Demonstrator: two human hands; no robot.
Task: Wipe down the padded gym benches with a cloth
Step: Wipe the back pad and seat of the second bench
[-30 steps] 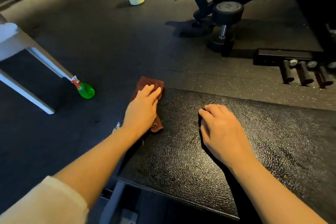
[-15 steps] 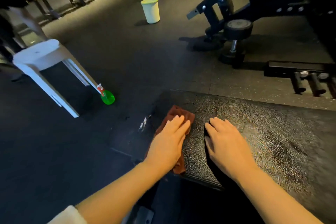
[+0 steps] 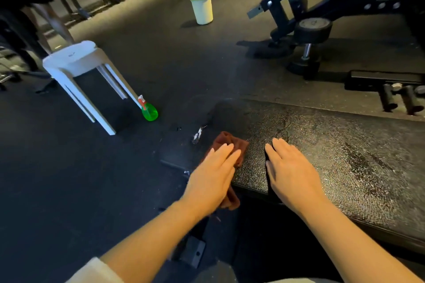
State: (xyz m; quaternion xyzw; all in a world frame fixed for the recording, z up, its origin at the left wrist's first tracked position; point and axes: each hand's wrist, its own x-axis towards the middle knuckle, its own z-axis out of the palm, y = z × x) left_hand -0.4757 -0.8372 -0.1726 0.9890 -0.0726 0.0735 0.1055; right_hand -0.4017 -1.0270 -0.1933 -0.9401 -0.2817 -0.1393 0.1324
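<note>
Head view: left hand (image 3: 212,178) presses the brown cloth (image 3: 231,145) flat under straight fingers at the padded bench's (image 3: 345,156) left end corner, likely for even pressure. Right hand (image 3: 291,167) lies open-fingered beside it (bracing, probably). Beyond, a green spray bottle (image 3: 149,110) waits by a white stool (image 3: 78,62).

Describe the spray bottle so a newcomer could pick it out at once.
Start at the white plastic stool standing on the dark gym floor, left of the black padded bench. At the foot of the stool's nearest right leg sits the spray bottle. It is small, with a bright green round body and an orange-red and white trigger top, the only vivid green thing on the floor.
</note>
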